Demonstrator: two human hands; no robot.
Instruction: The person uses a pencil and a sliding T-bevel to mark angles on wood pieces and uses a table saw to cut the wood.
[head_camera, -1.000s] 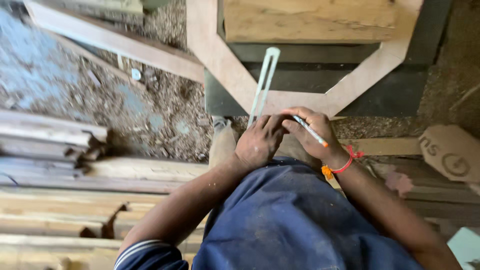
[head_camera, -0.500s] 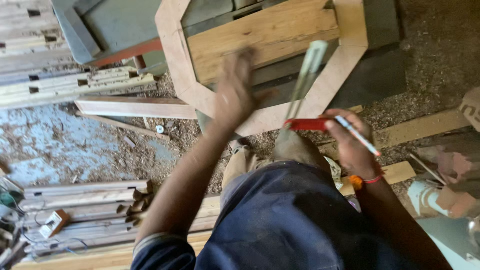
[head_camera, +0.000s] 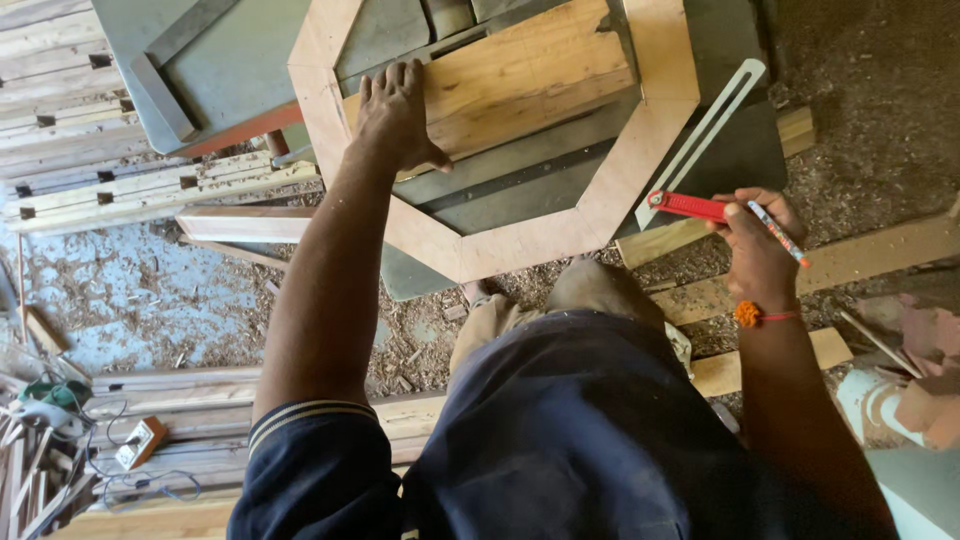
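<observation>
Left hand (head_camera: 395, 115) has moved to upper centre — fingers spread flat on the octagonal plywood frame (head_camera: 520, 245); right hand (head_camera: 755, 245) keeps pinching the red-handled sliding bevel (head_camera: 700, 150) and pencil (head_camera: 778, 232).

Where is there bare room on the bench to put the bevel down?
Bare grey bench top lies left of the octagonal wooden frame, up to the metal bar. Inside the frame it is crowded: the left hand presses the plank. The right hand holds the bevel and a pencil.
</observation>
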